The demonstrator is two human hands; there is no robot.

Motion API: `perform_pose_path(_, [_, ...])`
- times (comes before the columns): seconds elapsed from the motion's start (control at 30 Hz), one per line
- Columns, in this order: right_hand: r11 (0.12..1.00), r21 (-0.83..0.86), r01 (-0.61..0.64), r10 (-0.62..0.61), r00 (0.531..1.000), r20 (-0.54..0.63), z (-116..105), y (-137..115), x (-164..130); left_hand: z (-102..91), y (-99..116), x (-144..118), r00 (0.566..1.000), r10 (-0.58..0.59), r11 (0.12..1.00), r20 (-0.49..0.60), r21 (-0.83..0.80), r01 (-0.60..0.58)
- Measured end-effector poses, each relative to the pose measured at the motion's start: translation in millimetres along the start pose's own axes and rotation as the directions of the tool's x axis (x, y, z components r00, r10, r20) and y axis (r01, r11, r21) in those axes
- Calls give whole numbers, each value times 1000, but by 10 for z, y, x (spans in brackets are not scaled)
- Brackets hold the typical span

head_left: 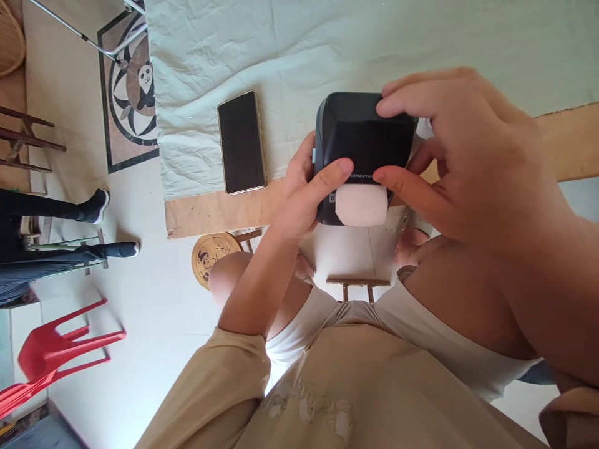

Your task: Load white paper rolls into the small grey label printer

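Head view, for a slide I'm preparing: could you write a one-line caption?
Left hand holding a black NIIMBOT device, right hand at its side, a phone on the pale green cloth nearby.

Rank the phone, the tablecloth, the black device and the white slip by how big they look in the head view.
Largest to smallest:
1. Tablecloth
2. Black device, partly covered by fingers
3. Phone
4. White slip

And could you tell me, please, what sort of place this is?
Probably an indoor room in a home or small workplace; I cannot tell which. A cloth-covered table, a red chair and a round wooden stool with a panda design suggest it.
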State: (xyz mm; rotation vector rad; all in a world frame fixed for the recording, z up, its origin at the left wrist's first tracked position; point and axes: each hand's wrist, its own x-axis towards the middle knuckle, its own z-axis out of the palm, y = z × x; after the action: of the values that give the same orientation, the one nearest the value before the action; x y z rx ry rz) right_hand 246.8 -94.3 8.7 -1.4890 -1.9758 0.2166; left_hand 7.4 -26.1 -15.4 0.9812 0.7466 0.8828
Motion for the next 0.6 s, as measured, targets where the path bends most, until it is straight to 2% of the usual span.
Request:
perform_pose_path(0.17, [999,-4,-34,34,999,37,65,28,-17,-44,-6,6,1000,-5,1000,-13,-2,5])
perform_pose_path(0.33, [997,-74,39,-40,999,-8,68,33,10,16,22,19,999,-29,999,-35,-29,28])
perform_pose_path(0.5, [984,-58,168,-173,979,-104,25,75,34,93,15,84,988,-78,992,-131,-108,64])
perform_pose_path(0.6, [984,-99,150,-160,982,-100,7,102,30,79,-10,104,984,-63,995,-167,-83,50])
